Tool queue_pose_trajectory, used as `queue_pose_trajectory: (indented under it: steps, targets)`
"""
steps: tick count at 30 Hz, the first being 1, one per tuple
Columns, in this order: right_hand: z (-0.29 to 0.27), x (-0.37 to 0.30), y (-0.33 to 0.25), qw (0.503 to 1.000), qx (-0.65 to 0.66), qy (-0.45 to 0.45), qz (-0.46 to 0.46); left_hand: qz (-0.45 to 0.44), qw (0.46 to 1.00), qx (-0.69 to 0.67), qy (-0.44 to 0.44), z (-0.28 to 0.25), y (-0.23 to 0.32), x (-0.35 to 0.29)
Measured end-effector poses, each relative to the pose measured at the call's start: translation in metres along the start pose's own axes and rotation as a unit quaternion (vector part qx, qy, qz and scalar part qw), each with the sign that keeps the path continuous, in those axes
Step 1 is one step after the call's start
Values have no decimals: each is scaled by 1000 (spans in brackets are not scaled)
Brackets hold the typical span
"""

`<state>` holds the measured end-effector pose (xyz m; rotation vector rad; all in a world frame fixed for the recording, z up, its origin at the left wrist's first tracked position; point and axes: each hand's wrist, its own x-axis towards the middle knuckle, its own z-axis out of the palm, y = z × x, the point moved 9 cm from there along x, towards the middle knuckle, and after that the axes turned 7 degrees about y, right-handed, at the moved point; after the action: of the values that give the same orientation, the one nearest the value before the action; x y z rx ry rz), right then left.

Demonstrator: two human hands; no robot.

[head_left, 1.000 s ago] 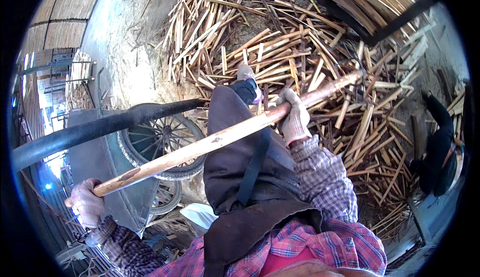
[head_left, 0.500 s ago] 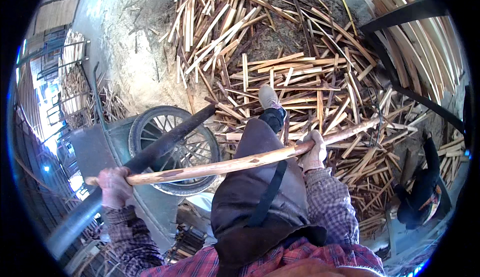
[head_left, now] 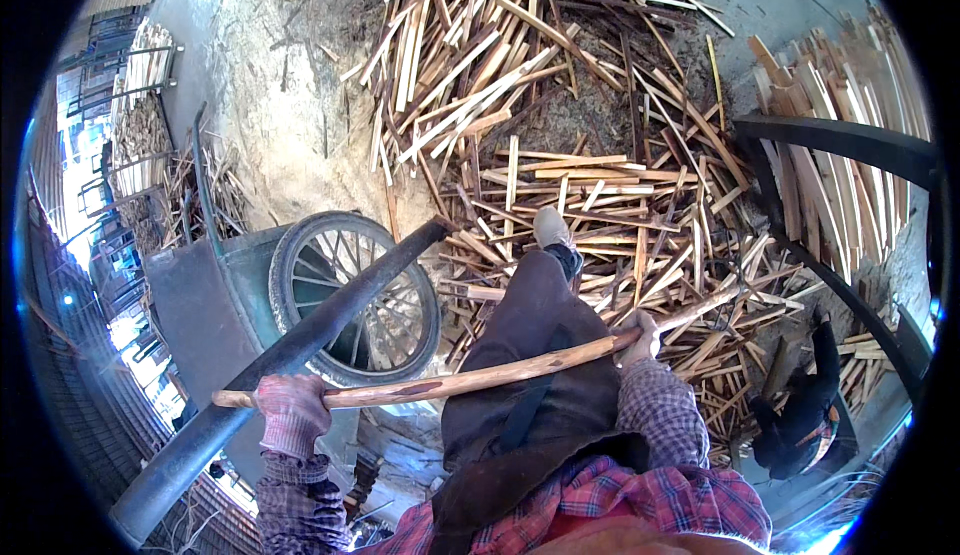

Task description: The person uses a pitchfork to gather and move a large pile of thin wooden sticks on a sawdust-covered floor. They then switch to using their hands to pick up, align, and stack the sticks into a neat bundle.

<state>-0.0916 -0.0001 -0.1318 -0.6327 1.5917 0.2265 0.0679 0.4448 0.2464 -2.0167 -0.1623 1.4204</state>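
Observation:
A long, pale, stripped wooden pole (head_left: 470,382) lies slantwise across my lap, its left end lower than its right. My left hand (head_left: 293,415), in a light, dirty work glove, is closed around it near the left end. Farther along, my right hand (head_left: 640,341), gloved too, grips it beyond my knee. The pole's far end reaches over the heap of split wood strips (head_left: 590,195). Thin, dark, curved metal shows by that end; I cannot tell whether it is fixed to the pole. A brown apron (head_left: 535,305) covers my legs, and one shoe (head_left: 551,227) is against the heap.
A dark thick pipe (head_left: 330,313) slants past my left hand, in front of a cart's spoked wheel (head_left: 355,295). Beyond a black metal frame (head_left: 840,137) at right stand upright boards (head_left: 850,185). Another person (head_left: 800,425) in dark clothing is at lower right.
Both hands have drawn the pole nearer and its far end has come back over the heap. My left hand has moved right and nearer. The view has shifted slightly.

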Motion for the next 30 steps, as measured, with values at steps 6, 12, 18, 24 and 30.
queue_pose_trajectory:
  steps: [6,12,18,24,30]
  targets:
    - [-2,-21,-3,996,-17,85,25,13,1000,-5,-23,-8,-8,-33]
    - [-37,9,-25,992,62,101,50,80,992,-51,85,-9,-1,-26]
    - [6,-39,-29,999,-6,-9,-45,85,989,-72,93,-41,-2,-23]
    - [27,-36,-19,995,89,14,49,110,989,-69,74,-84,-12,-8]
    - [66,-40,-43,997,9,52,52,110,993,11,33,-152,-12,20]
